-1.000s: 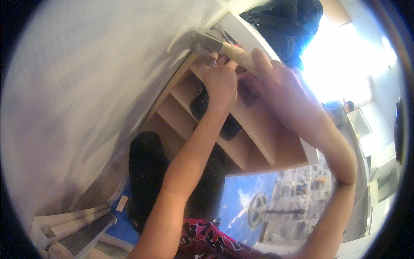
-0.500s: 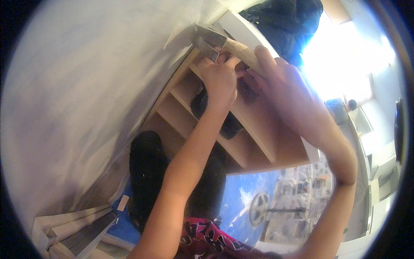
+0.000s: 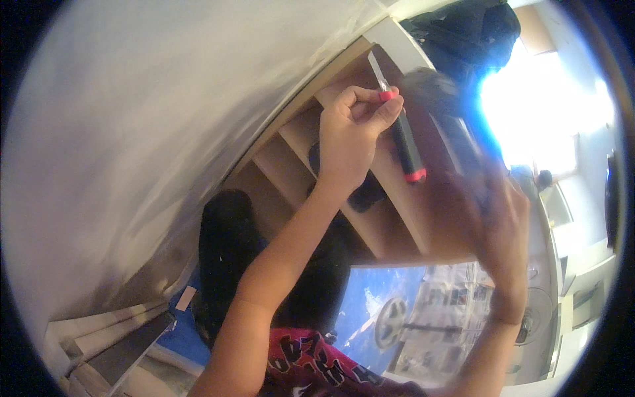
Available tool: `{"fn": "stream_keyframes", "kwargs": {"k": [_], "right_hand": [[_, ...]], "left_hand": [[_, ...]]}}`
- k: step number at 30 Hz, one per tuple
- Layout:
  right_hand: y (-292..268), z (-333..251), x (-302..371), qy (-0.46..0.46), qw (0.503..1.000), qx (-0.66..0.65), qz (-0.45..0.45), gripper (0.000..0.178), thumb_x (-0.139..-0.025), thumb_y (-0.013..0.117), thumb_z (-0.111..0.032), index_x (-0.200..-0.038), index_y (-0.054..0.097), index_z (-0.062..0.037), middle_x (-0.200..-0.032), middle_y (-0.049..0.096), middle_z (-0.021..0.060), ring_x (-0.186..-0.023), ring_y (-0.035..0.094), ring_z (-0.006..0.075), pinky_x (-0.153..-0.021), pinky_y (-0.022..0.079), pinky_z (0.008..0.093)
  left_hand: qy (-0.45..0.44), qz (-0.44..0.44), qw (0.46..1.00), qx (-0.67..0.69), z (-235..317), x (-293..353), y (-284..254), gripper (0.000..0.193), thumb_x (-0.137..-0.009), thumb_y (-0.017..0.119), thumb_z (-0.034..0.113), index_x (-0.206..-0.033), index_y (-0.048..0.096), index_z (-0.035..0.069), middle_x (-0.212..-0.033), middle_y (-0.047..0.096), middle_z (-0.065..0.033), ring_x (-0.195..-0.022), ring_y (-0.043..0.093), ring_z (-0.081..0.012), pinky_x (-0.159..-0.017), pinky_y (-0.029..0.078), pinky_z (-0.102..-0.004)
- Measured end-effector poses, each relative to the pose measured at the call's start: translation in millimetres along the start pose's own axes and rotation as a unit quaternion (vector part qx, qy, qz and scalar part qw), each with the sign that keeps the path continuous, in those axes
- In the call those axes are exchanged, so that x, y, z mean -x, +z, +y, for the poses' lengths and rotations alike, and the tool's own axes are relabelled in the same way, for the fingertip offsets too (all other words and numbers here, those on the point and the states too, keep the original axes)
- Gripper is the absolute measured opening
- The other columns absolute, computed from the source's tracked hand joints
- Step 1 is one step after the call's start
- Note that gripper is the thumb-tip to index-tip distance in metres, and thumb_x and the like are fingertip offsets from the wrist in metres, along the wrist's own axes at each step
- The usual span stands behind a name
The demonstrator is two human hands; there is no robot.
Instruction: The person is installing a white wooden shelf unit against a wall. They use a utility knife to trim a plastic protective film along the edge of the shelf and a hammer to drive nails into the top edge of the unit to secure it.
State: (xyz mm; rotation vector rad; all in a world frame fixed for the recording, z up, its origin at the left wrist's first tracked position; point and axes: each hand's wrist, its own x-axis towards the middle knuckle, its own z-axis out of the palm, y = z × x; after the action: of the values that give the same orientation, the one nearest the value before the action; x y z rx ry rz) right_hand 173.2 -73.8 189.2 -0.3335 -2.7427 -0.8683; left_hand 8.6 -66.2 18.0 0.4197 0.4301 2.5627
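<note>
My left hand (image 3: 350,135) is closed around the upper part of a chisel (image 3: 409,149), with a narrow flat metal blade and a black handle with red ends. Its blade points up toward the far corner of a wooden shelf unit (image 3: 390,221), while the handle slants down to the right. To the right, my right hand (image 3: 493,218) is smeared by motion, gripping a hammer (image 3: 460,135). The hammer is also blurred, its dark head up near the unit's white edge. A black object (image 3: 367,193) lies inside the unit, partly hidden by my left arm.
A pale wall (image 3: 152,132) runs along the left. Black bags (image 3: 463,36) lie beyond the unit's far end. Boards (image 3: 126,344) are stacked at lower left. A round grey base with a rod (image 3: 393,323) rests on the blue floor covering (image 3: 357,298), near newspapers.
The hammer has swung from above my left hand out to the right and back toward me. The chisel, mostly hidden before, now shows plainly in my left hand. The view has shifted slightly.
</note>
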Motion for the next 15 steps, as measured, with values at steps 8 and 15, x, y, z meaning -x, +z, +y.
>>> {"fn": "stream_keyframes", "kwargs": {"k": [8,15], "right_hand": [[-30.9,40.9,58.9,0.211,0.974,0.013,0.077,0.05,-0.099,0.067,-0.029,-0.14,0.057,-0.0011,-0.07,0.06,0.0049,-0.056,0.053,0.0095,-0.05,0.039,0.0286],[-33.7,33.5,59.1,0.313,0.946,-0.084,0.019,0.045,-0.095,0.07,-0.027,-0.128,0.061,0.0022,-0.071,0.058,0.0071,-0.052,0.047,0.0103,-0.049,0.038,0.0304]], "left_hand": [[0.0,0.028,0.999,0.038,-3.5,-25.9,24.6,0.024,-0.091,0.079,0.018,-0.099,0.065,0.0,-0.101,0.067,-0.0084,-0.09,0.068,-0.0169,-0.059,0.063,-0.0331],[0.044,0.028,0.997,0.053,-2.5,-32.8,23.1,0.023,-0.09,0.079,0.016,-0.095,0.066,-0.001,-0.098,0.067,-0.0099,-0.086,0.069,-0.0181,-0.057,0.064,-0.0345]]}}
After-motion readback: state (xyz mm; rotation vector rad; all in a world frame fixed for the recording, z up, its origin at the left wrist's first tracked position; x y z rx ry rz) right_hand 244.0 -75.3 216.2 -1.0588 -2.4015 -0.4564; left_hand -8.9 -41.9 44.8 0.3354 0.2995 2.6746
